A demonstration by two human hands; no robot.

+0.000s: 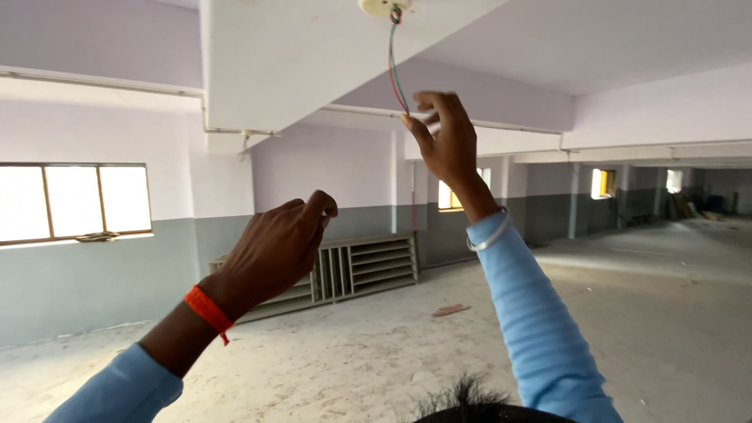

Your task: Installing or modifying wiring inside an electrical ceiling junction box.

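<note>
Thin red and green insulated wires hang from round cream ceiling fitting on white beam. We judge them light, limp, springy; best taken near free ends. Our right hand pinches their lower ends, grip clamped. Our left hand below, loosely curled, holding nothing we can see.

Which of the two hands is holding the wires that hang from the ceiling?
The right hand, raised higher, pinches the red and green wires below the round ceiling fitting. The left hand, with an orange wristband, holds nothing visible.
</note>
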